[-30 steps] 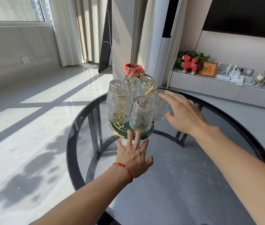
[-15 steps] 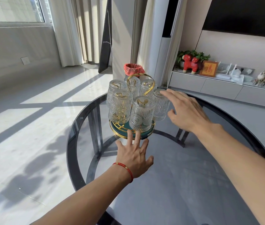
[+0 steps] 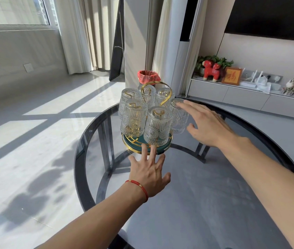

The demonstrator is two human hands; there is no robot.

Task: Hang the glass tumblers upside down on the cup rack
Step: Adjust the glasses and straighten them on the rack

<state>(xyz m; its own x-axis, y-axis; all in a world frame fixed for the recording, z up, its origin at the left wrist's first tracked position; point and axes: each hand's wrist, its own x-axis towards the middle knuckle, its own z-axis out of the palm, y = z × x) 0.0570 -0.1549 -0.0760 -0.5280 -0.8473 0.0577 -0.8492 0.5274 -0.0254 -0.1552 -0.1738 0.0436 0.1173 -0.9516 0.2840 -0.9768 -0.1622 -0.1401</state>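
A gold wire cup rack (image 3: 166, 95) with a round green base (image 3: 132, 146) stands on the round glass table (image 3: 214, 203). Several ribbed glass tumblers hang upside down on its pegs, one at the front (image 3: 157, 127) and one at the right (image 3: 178, 119). My left hand (image 3: 150, 172) lies flat on the table with spread fingers, the fingertips touching the base's front rim. My right hand (image 3: 207, 123) hovers open beside the right tumbler, its fingertips at that tumbler's top. Neither hand holds anything.
The table has a dark rim (image 3: 78, 159) and a dark frame underneath. Behind the rack stands a bin with a red bag (image 3: 148, 78). A low cabinet (image 3: 250, 97) with a red toy animal (image 3: 211, 71) and a framed picture runs along the right wall.
My right hand has drawn slightly back to the right of the right tumbler, fingertips staying at its top. My left hand and the rack have not moved.
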